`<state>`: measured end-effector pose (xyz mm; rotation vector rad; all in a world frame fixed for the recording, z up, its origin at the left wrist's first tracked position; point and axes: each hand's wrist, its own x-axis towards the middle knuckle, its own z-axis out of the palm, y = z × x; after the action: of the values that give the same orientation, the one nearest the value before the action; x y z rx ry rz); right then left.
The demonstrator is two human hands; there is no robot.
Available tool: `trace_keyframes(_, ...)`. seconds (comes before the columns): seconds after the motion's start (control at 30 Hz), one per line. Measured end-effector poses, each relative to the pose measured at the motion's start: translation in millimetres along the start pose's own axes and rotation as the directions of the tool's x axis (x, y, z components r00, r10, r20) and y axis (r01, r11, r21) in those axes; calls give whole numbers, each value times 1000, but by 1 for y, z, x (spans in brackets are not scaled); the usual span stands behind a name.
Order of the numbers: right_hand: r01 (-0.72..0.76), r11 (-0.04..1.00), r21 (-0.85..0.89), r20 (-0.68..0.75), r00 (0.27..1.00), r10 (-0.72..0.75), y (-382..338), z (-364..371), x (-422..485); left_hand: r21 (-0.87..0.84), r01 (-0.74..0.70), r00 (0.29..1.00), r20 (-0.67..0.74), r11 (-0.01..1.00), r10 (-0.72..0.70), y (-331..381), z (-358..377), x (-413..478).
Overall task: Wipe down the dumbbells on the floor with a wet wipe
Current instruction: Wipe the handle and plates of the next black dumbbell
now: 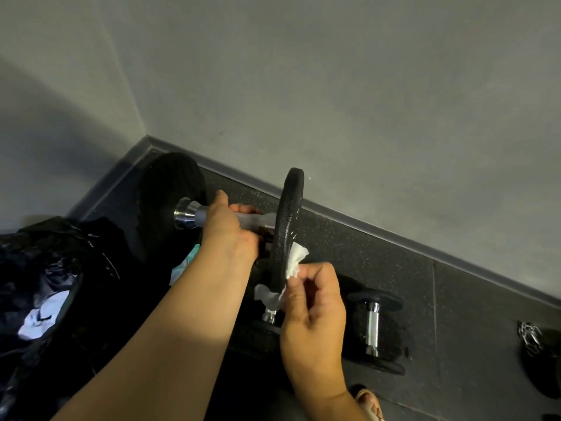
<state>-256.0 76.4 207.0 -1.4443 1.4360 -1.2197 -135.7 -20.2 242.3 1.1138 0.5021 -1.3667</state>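
Observation:
My left hand [226, 227] grips the chrome handle of a large black dumbbell [170, 205] and holds it lifted off the floor. Its near plate [288, 220] stands edge-on in the middle of the view. My right hand [309, 308] pinches a white wet wipe [293, 264], which is folded over the lower rim of that plate. A smaller dumbbell [375, 329] with a chrome handle lies on the floor just right of my right hand. Another dumbbell [267, 320] lies partly hidden under my right hand and the wipe.
A black plastic bag [45, 284] with white scraps inside sits at the left. A teal-and-white packet [185, 262] peeks out behind my left forearm. A dark object with a metal chain [534, 344] lies at the far right. The grey wall and skirting run close behind.

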Motion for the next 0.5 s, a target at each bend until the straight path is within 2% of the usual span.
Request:
trace_keyframes(0.1,102,989,109,27,994,-106,-30,0,5,11,-23,999,-22,1000,24,0,0,1)
trace_keyframes(0.23,229,969,91,17,973,-232,-50,4,38,66,-36,999,0,997,36,-3,1,-1)
trace_keyframes(0.3,256,965,60,-25,967,-255,-52,7,59,14,-38,999,9,999,38,-4,0,1)
trace_keyframes(0.5,98,991,96,-128,988,-85,-42,16,113,-46,27,999,44,999,-25,-7,-1,2)
